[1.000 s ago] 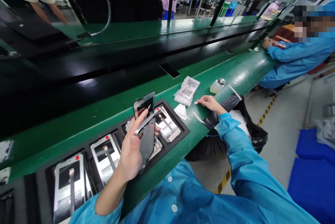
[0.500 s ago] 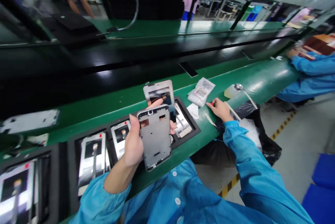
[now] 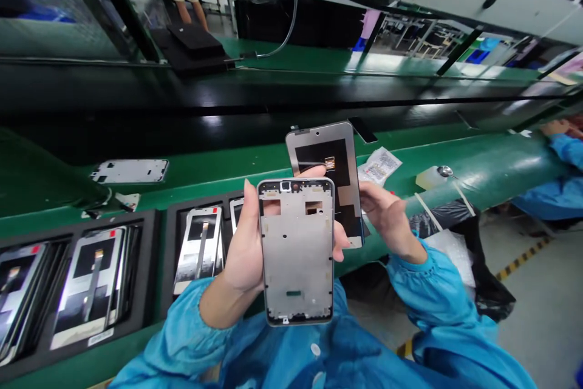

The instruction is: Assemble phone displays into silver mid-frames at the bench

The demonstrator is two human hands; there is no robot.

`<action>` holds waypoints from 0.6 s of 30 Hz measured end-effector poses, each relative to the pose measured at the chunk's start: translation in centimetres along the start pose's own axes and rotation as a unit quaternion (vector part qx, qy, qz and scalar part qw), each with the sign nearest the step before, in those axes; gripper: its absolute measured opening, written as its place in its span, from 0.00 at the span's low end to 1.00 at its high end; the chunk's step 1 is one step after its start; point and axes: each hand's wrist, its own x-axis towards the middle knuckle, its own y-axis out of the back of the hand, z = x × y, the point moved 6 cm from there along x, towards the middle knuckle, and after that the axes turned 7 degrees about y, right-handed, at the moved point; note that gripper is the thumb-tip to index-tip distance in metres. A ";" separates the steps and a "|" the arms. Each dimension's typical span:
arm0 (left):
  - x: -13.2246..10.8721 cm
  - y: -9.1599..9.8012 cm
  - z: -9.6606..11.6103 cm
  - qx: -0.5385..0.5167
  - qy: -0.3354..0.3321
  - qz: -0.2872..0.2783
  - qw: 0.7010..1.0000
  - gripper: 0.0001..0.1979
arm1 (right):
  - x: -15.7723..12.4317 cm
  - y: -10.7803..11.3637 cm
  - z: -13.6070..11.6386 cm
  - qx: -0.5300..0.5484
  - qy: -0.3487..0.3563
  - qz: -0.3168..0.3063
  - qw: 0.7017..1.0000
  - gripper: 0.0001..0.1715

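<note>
My left hand [image 3: 243,243] is closed around a grey metal phone frame [image 3: 297,255], held upright and facing me. Behind it, in the same hand, stands a phone screen panel [image 3: 330,164] with a dark back and a small flex connector. My right hand [image 3: 387,219] is at the right edge of that panel, fingers curled against it. Both sleeves are blue. Black trays [image 3: 159,237] to the left hold several more screen panels standing in slots.
A green conveyor bench [image 3: 478,164] runs across, with a black belt behind. On it lie a loose white frame [image 3: 130,170], a packet of small bags [image 3: 380,164], a squat liquid dispenser [image 3: 432,176] and a black bin bag [image 3: 455,219]. Another person's blue sleeve [image 3: 560,152] is far right.
My left hand has brought the frame and panel up and turned them flat towards me. My right hand has left the bench and come to the panel's right edge. The view swung left.
</note>
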 end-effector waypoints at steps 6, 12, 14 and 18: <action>-0.7 0.7 1.0 0.029 -0.050 0.090 0.994 0.53 | 1.6 -6.6 -2.4 0.151 -0.078 -0.080 0.982 0.35; -1.9 3.2 4.7 0.007 -0.181 0.229 0.956 0.43 | -0.7 -4.3 2.2 0.166 -0.154 0.051 0.973 0.40; -2.1 3.9 5.7 0.019 -0.225 0.254 0.940 0.41 | -1.2 -3.8 2.7 0.161 -0.164 0.035 0.973 0.46; -1.9 5.0 6.2 0.033 -0.255 0.275 0.926 0.41 | -1.6 -3.1 2.1 0.111 -0.125 0.029 0.986 0.44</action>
